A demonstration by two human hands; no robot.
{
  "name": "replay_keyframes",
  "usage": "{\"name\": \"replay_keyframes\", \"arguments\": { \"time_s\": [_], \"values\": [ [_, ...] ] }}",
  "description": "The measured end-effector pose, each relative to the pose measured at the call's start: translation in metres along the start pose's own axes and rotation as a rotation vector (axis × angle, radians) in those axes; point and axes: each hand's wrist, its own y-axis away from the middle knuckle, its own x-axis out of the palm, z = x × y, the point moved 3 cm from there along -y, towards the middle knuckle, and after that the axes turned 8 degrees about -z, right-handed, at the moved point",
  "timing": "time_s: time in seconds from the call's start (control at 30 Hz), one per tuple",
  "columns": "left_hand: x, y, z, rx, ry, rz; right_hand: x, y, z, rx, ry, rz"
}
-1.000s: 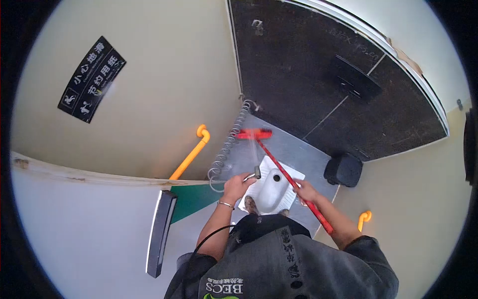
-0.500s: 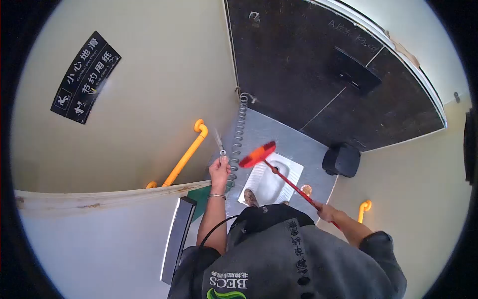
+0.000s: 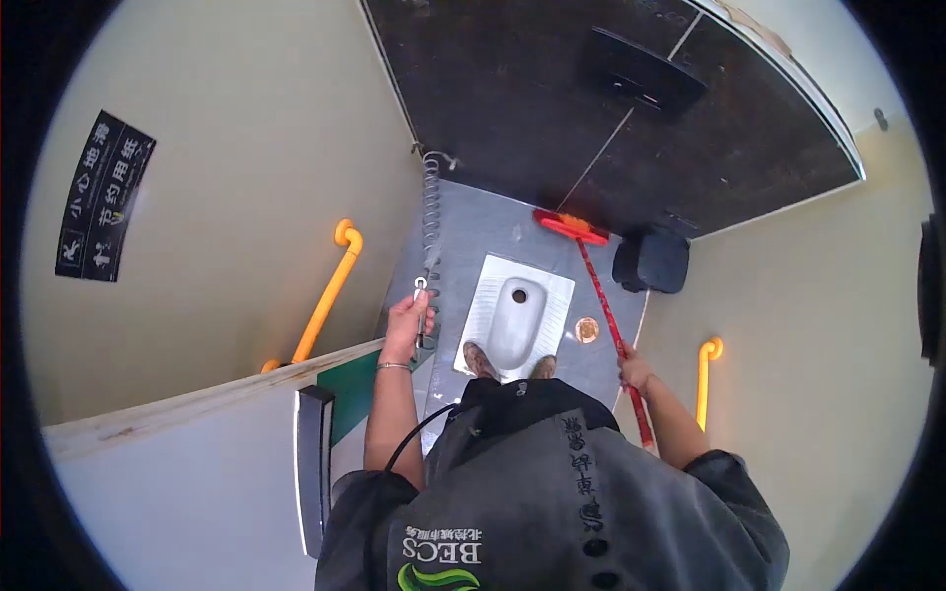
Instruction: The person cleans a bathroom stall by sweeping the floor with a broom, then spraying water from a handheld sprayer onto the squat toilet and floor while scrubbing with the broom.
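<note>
My left hand [image 3: 408,325] is closed around a small metal spray nozzle [image 3: 421,295], beside the coiled hose [image 3: 431,207] that hangs from the wall corner. In my right hand [image 3: 636,370] is the red handle of a brush [image 3: 598,286]. The brush's red and orange head [image 3: 572,228] rests on the floor against the foot of the dark wall. Between the two hands lies the white squat toilet [image 3: 512,320], and my shoes stand on its near edge.
A black bin [image 3: 650,260] stands in the right corner, near a round floor drain [image 3: 586,329]. Yellow grab bars are on the left wall [image 3: 328,295] and right wall [image 3: 704,384]. A door [image 3: 197,473] with a dark handle [image 3: 313,473] is at lower left.
The brush head has gone from above the toilet to the foot of the dark wall. My left hand stays on the nozzle, whose visible spray has faded. The view has shifted.
</note>
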Motion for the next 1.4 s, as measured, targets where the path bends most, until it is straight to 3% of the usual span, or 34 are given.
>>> {"name": "replay_keyframes", "arguments": {
  "time_s": [0.1,0.13,0.17,0.2,0.23,0.3,0.4,0.5,0.7,0.87,0.93,1.07,1.13,1.2,1.3,1.4],
  "values": [
    [0.002,-0.002,-0.008,-0.012,-0.043,0.028,0.021,0.013,-0.042,0.05,0.15,-0.114],
    [0.003,-0.003,-0.01,0.005,-0.066,0.045,0.023,0.025,-0.068,-0.019,0.07,-0.111],
    [0.006,-0.005,-0.011,0.025,-0.083,0.061,0.025,0.035,-0.097,0.054,-0.103,-0.049],
    [0.009,-0.007,-0.009,0.023,-0.081,0.076,0.027,0.072,-0.078,0.015,0.019,-0.074],
    [0.01,-0.008,-0.007,0.018,-0.071,0.075,0.026,0.09,-0.084,-0.811,0.056,0.093],
    [0.011,-0.01,-0.002,0.014,-0.052,0.078,0.017,0.103,-0.111,0.131,-0.525,0.263],
    [0.016,-0.019,-0.003,-0.001,-0.141,0.063,-0.013,0.176,-0.055,0.288,-0.527,0.231],
    [0.008,-0.015,-0.003,-0.009,-0.108,0.053,-0.007,0.191,-0.062,0.25,-0.719,0.164],
    [0.013,-0.019,0.003,0.033,-0.127,0.023,0.007,0.133,-0.053,0.198,-0.543,-0.007],
    [0.008,-0.01,-0.018,0.209,-0.027,-0.227,0.005,0.125,-0.047,0.192,-0.361,0.047],
    [-0.003,-0.01,-0.021,0.272,0.036,-0.275,-0.004,0.121,-0.046,0.181,-0.512,0.201],
    [-0.024,-0.004,-0.019,0.225,0.336,-0.47,-0.016,0.116,0.022,0.098,-0.216,0.278],
    [-0.02,0.0,-0.022,0.198,0.429,-0.546,-0.007,0.103,0.069,-0.191,0.182,0.324],
    [-0.019,0.006,-0.028,0.239,0.578,-0.709,0.007,0.047,0.089,-0.374,0.299,0.331],
    [-0.013,0.011,-0.033,0.289,0.706,-0.846,0.031,0.035,0.19,-0.486,0.466,0.421],
    [-0.01,0.009,-0.022,0.301,0.72,-0.925,0.059,-0.044,0.231,-0.623,0.606,0.492]
  ]
}}
